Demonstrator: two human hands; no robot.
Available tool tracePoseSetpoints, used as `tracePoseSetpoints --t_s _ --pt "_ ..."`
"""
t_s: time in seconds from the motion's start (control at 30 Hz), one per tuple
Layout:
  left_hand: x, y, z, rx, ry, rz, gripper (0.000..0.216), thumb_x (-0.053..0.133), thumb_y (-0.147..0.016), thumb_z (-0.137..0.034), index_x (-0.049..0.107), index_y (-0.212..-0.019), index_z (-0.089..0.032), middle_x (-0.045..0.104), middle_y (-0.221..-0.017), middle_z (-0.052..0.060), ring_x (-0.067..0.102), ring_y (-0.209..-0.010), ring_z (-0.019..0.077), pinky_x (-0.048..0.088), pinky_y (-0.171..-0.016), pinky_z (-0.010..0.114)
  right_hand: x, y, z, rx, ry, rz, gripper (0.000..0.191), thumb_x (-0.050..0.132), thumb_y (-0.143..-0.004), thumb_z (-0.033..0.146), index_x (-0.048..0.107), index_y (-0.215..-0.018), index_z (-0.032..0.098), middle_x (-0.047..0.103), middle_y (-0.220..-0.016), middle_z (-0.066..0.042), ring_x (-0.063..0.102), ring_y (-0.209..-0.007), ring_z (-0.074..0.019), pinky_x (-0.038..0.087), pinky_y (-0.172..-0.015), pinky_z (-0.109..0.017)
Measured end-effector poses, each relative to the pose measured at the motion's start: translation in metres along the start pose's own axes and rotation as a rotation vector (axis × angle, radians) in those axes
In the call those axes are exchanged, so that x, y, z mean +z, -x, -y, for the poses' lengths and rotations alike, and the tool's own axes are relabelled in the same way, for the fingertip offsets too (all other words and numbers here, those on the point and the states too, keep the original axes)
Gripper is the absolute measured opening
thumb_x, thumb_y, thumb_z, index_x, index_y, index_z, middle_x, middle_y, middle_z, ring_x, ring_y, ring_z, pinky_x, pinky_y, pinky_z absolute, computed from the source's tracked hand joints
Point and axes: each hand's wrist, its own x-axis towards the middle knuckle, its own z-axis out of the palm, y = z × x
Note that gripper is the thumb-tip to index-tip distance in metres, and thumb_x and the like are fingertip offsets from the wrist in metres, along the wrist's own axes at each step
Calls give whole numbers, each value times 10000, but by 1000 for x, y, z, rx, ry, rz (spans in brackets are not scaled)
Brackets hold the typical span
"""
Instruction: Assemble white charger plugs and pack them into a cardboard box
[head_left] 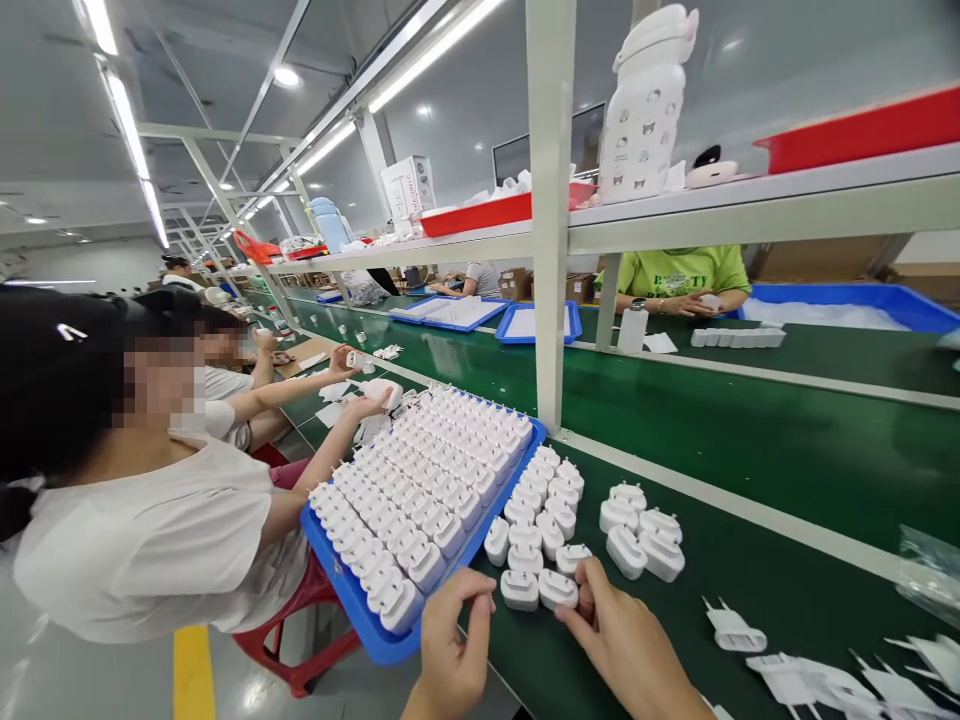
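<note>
My left hand point(452, 640) hovers at the near corner of a blue tray point(352, 600), fingers curled in a pinch, with nothing I can make out between them. My right hand point(622, 640) rests on the green belt with its fingertips against the nearest white charger plugs point(540, 590). These plugs form a two-column block running away from me. Several more white plugs point(641, 530) sit in a small cluster to the right. The tray is packed with rows of white charger plugs point(427, 480).
Loose white pronged parts point(810, 670) lie at the belt's right. A white post point(551, 210) rises behind the tray, carrying a shelf with a bottle point(645, 110) and red trays. Seated co-workers point(142, 500) crowd the left; another in green point(679, 280) works across the belt.
</note>
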Motion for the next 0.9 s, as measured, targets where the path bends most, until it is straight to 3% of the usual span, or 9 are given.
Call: tracePoseSetpoints --t_s 0.13,0.23,0.3,0.37,0.47,0.53,0.7,0.8,0.9 --pt "31 17 2 123 -53 211 348 383 -902 -388 658 -824 -189 588 -564 55 585 -562 163 489 -572 276 -37 6 -13 15 89 -194 243 370 -914 363 414 -719 225 539 -617 16 512 -522 -143 311 -512 -234" --pt "52 31 8 94 -52 429 422 339 -906 -454 670 -861 -196 624 -629 71 607 -604 168 487 -558 259 -74 13 -36 142 80 -311 368 333 -927 429 402 -634 217 477 -546 19 456 -502 -133 317 -518 -241" --pt "59 32 13 19 -46 490 372 372 -904 -431 659 -933 -195 658 -764 87 621 -676 171 498 -578 248 -93 18 -54 231 24 -367 364 312 -930 446 482 -710 212 533 -618 0 498 -559 -138 361 -552 -245" --pt "62 28 16 -91 -68 489 318 424 -894 -395 637 -1011 -190 664 -877 97 621 -701 166 508 -592 243 -103 19 -69 300 -13 -396 321 351 -911 459 541 -944 202 617 -866 -55 578 -745 -168 417 -621 -256" --pt "65 24 19 -236 -128 485 337 449 -887 -393 603 -1098 -181 661 -909 95 605 -640 158 506 -556 249 -102 15 -85 345 -28 -316 575 494 -831 476 364 -1315 196 472 -1306 -134 524 -1106 -248 462 -756 -305" --pt "66 24 19 -277 -155 469 349 444 -888 -401 594 -1108 -176 656 -844 80 586 -586 154 491 -514 249 -97 9 -88 321 -54 -203 750 565 -786 455 229 -1411 211 346 -1424 -137 436 -1226 -274 451 -851 -345" --pt "65 33 25 -74 -82 460 209 440 -897 -296 625 -920 -203 656 -850 59 623 -715 158 504 -613 230 -96 -10 -84 273 -81 -18 926 662 -723 368 108 -1459 277 319 -1450 -117 353 -1297 -297 411 -939 -400" --pt "63 35 31 45 -30 511 164 459 -888 -224 621 -912 -221 661 -882 42 632 -826 159 506 -717 229 -98 -17 -87 244 -91 35 895 650 -742 318 116 -1459 288 369 -1425 -115 398 -1265 -298 398 -949 -414" --pt "65 32 34 21 -50 528 158 460 -889 -221 614 -923 -217 662 -879 39 635 -803 155 509 -690 224 -94 -21 -96 199 -134 37 780 613 -770 272 206 -1434 289 347 -1448 -87 412 -1256 -281 393 -959 -400"
